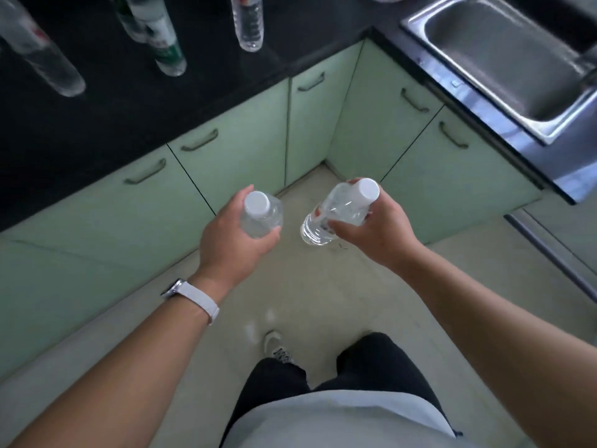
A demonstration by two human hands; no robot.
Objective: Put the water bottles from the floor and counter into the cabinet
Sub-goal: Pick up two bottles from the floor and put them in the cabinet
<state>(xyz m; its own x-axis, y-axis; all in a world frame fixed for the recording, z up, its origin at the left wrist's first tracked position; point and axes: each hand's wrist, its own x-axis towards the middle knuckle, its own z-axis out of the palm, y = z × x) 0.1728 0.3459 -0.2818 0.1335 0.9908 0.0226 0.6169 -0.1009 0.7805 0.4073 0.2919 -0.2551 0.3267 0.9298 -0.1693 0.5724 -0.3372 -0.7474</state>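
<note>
corner kitchen, black counter (pixel 97 124), green cabinet doors (pixel 245 150) closed. gripping first bottle (pixel 262 219) in left hand (pixel 231 236), second bottle (pixel 336 211) in right hand (pixel 376 232), above the floor (pixel 323 286). spare bottles (pixel 166 53) up on counter. probably best to free fingers first, then pull a handle (pixel 199 141).

Kitchen, home-style. L-shaped black tabletop (pixel 135 101) over pale green base cabinet doors (pixel 245 156) with curved bar handles (pixel 199 141), stainless steel sink (pixel 504 56) set in on the right run, beige tiled floor (pixel 323 286). Water bottles (pixel 248 24) standing on the tabletop.
</note>
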